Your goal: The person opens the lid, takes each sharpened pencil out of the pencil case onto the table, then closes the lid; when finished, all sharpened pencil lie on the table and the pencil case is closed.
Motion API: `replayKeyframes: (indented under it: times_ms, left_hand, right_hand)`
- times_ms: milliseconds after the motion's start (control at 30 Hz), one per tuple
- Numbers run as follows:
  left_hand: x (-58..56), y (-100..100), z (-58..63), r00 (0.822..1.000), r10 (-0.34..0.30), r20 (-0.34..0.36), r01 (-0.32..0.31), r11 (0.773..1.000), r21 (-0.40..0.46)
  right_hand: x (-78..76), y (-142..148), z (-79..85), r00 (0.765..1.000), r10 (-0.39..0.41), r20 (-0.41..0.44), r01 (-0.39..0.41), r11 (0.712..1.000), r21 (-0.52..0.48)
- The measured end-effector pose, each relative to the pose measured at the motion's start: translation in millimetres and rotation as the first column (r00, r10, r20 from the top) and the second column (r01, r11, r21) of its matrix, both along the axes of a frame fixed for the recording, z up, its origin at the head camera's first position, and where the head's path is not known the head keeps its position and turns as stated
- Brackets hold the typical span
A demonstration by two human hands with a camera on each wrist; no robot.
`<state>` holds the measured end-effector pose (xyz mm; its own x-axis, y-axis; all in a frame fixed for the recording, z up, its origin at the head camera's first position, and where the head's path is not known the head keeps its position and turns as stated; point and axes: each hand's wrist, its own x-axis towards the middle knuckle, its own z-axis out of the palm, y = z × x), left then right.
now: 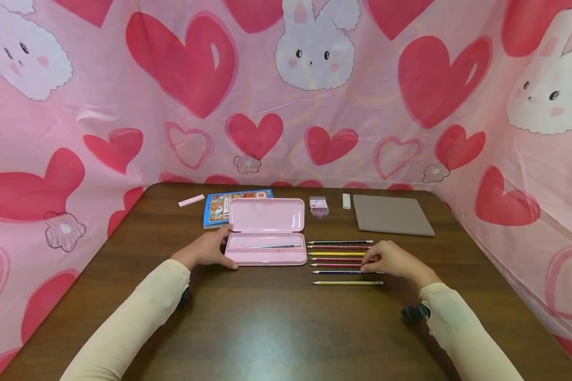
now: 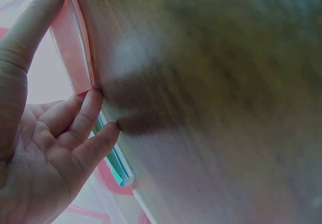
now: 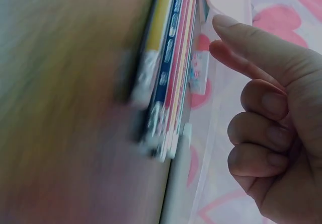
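A pink pencil case (image 1: 262, 258) lies with its lid raised, and a slim silvery stick (image 1: 286, 245) rests inside it. My left hand (image 1: 207, 248) holds the case's left end, thumb at the front corner and fingers behind; the left wrist view shows those fingertips against its end. To the right lie several pencils (image 1: 340, 254) in a row, black, red, yellow and blue, with a yellow-green pencil (image 1: 348, 283) nearest me. Over their eraser ends is my right hand (image 1: 393, 259). In the right wrist view, its thumb and index finger reach out with nothing between them, other fingers curled.
Behind the case are a blue-edged book (image 1: 214, 211) and a pink bar (image 1: 191, 200). Farther right stand a small clear box (image 1: 319, 206), a white eraser-like block (image 1: 346, 201) and a flat grey-brown board (image 1: 393, 214). Heart-printed cloth surrounds the wooden table (image 1: 267, 328).
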<state>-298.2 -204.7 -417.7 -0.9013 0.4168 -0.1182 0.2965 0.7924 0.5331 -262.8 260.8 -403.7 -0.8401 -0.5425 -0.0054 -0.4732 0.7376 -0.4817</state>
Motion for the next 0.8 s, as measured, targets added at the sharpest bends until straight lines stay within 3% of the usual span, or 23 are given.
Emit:
replayKeyframes:
  times_ms: [167, 800]
  left_hand:
    - [-0.8, 0.0, -0.8, 1.0, -0.007, -0.023, 0.006, 1.0, -0.007]
    - [4.3, 3.2, 1.7, 0.999, 0.04, 0.012, -0.04, 0.999, -0.016]
  right_hand:
    - [-12.4, -18.6, -0.9, 1.0, 0.02, 0.002, -0.02, 1.0, -0.015]
    - [-62.3, -102.2, 3.5, 0.989, 0.137, -0.052, -0.139, 0.989, -0.05]
